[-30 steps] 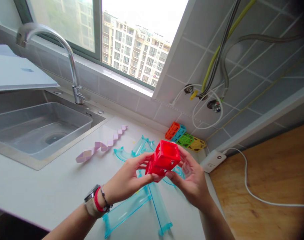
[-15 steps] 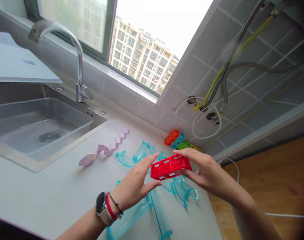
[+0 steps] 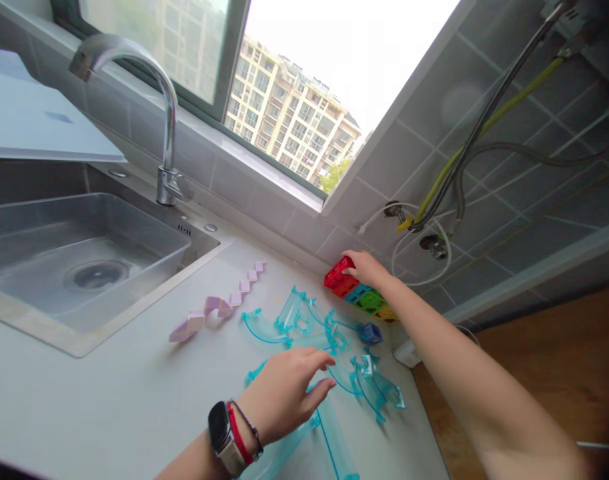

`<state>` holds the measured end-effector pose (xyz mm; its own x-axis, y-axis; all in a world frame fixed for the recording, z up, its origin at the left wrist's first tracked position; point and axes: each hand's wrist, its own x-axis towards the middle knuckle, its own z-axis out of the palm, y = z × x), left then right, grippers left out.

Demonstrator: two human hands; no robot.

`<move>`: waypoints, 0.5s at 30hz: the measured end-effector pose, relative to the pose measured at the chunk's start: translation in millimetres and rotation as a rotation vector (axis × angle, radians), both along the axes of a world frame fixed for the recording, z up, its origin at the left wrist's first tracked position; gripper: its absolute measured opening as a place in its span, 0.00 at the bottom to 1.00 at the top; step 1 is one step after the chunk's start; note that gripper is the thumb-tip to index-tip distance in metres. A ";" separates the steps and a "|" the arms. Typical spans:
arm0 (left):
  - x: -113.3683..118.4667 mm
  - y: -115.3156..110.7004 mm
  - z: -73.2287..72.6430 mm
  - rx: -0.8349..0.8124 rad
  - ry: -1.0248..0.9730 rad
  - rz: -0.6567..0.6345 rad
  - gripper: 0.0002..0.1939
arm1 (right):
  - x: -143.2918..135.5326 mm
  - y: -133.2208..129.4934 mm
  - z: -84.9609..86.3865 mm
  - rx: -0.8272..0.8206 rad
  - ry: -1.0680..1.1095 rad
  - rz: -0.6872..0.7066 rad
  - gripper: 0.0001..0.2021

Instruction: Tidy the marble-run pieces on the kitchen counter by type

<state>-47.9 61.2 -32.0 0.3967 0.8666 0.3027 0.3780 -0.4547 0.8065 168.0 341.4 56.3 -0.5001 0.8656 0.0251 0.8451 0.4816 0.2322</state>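
At the back of the counter, my right hand (image 3: 368, 268) has its fingers round the end of a red block piece (image 3: 338, 272). That piece lies against an orange one, beside blue, green and yellow blocks (image 3: 370, 300) in a row by the wall. My left hand (image 3: 297, 390) hovers over the translucent teal track pieces (image 3: 304, 317), fingers apart and holding nothing. A small dark blue block (image 3: 371, 333) lies at the right side of the teal pieces. More teal pieces (image 3: 377, 387) lie near the counter's right edge.
A pale purple folded strip (image 3: 219, 305) lies left of the teal pieces. The steel sink (image 3: 74, 233) with its tap (image 3: 169, 133) is at the left. Hoses and a white cable (image 3: 421, 280) hang along the tiled wall. A white object (image 3: 407, 353) stands at the counter's right edge.
My right hand has carried the red piece away from my left hand to the row of blocks at the back. My left hand has moved slightly down and right. The dark blue block has come into view.
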 end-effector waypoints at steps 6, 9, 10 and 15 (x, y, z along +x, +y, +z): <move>-0.4 0.2 0.6 -0.006 0.021 -0.010 0.12 | 9.4 24.9 -25.9 -0.028 -0.015 -0.012 0.22; -0.1 0.3 -0.6 -0.014 0.017 -0.003 0.12 | 16.2 32.2 -34.1 -0.024 -0.001 -0.021 0.23; 0.0 0.4 -1.2 -0.018 0.018 -0.003 0.12 | 18.2 33.4 -36.6 -0.021 0.006 -0.022 0.23; -0.1 0.9 -1.9 -0.028 0.028 -0.005 0.12 | 27.3 30.9 -47.1 0.031 0.076 -0.025 0.26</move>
<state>-48.0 62.1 -33.9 0.4091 0.8724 0.2676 0.3980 -0.4345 0.8080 195.3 372.4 9.3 -0.4737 0.8762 0.0887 0.8726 0.4534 0.1817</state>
